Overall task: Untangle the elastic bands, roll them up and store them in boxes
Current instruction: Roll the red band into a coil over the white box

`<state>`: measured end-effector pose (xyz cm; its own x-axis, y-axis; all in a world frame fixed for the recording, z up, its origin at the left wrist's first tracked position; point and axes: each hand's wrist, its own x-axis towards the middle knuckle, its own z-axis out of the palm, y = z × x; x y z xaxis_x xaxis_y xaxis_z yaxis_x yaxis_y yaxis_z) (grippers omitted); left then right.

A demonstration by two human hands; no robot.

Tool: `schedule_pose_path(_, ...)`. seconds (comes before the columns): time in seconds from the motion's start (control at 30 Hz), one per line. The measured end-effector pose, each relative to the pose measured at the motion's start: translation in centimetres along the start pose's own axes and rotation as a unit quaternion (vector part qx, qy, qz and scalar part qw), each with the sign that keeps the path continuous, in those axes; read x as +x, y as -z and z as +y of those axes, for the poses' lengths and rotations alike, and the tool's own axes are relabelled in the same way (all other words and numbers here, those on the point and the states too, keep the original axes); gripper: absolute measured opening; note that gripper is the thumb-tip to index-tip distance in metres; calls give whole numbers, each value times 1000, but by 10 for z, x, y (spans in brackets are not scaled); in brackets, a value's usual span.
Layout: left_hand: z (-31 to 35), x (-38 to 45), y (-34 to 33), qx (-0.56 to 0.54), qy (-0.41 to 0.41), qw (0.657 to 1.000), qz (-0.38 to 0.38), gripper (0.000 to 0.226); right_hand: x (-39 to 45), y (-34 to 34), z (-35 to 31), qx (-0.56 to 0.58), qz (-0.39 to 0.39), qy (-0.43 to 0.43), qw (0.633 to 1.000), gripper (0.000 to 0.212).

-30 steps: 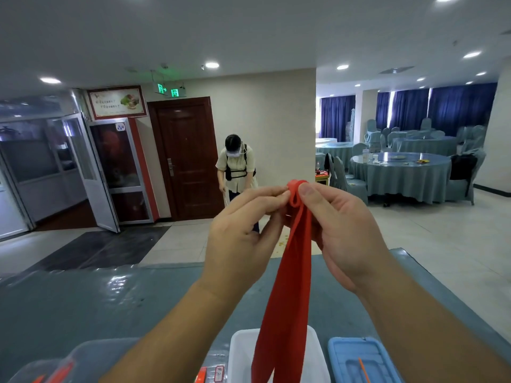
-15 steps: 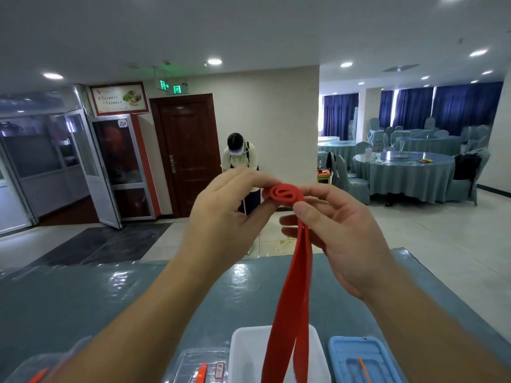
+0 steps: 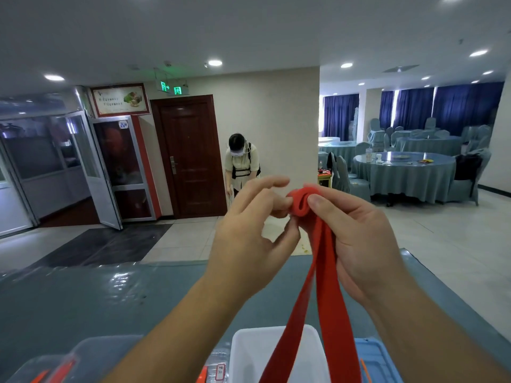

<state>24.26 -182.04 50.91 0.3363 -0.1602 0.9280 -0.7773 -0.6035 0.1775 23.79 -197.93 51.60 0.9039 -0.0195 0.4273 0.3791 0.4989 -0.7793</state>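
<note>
A red elastic band [image 3: 320,286] hangs in two flat strands from a small rolled coil at its top end. My right hand [image 3: 359,239] pinches the coil with thumb on its front, while my left hand [image 3: 249,244] presses fingertips against the coil's left side. Both hands are held up above the table. The strands drop down over a white box [image 3: 249,352] at the bottom middle. A blue box lid [image 3: 376,363] lies to its right, mostly hidden by my right forearm.
A grey-blue table [image 3: 96,297] under clear plastic spans the foreground. Clear containers [image 3: 91,352] with orange clips sit at bottom left. A person in a mask [image 3: 243,164] bends forward near a brown door. Round dining tables [image 3: 403,172] stand at the right.
The band's top end went from a pinched fold to a small rolled coil. Both hands lowered slightly, and my right thumb now rests on the coil's front.
</note>
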Motion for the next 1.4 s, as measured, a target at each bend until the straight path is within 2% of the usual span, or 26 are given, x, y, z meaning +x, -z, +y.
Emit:
schedule_pose_path(0.1,-6,2,8,-23,39,996,-83,31,2,9,-6,-92,-21,5,996,23)
schedule_pose_path(0.17,-11,5,12,-2,21,992,-123,48,3,12,-5,-115,-25,-4,993,30)
schedule_pose_path(0.23,-13,9,13,8,-16,991,-136,46,2,13,-2,-102,-12,-8,995,34)
schedule_pose_path(0.37,-12,7,9,7,-27,997,-77,31,-2,13,5,-68,-21,2,997,28)
schedule_pose_path(0.53,-4,-3,0,8,32,999,-15,32,-2,14,8,-103,-73,31,991,31)
schedule_pose_path(0.57,-2,-3,0,0,55,998,-27,32,-1,15,7,-121,-72,38,989,31)
schedule_pose_path(0.63,2,3,7,-35,123,986,-106,31,1,21,6,-186,-79,57,978,33)
schedule_pose_path(0.7,4,12,19,-132,220,946,-200,29,2,28,3,-254,-100,73,959,36)
schedule_pose_path(0.77,2,18,27,-178,277,916,-231,23,2,31,-1,-314,-128,77,938,37)
schedule_pose_path(0.87,-1,24,32,-140,274,916,-259,19,5,32,-5,-383,-160,71,907,38)
schedule_pose_path(1.03,0,28,36,-64,259,912,-312,47,7,30,-8,-390,-174,10,904,40)
schedule_pose_path(1.1,2,29,35,-62,242,920,-302,47,8,30,-7,-383,-164,26,909,34)
schedule_pose_path(1.23,6,28,34,-102,238,934,-247,39,8,30,-4,-295,-126,80,944,22)
schedule_pose_path(1.4,6,24,25,-200,290,924,-146,41,7,29,4,-192,-100,83,973,36)
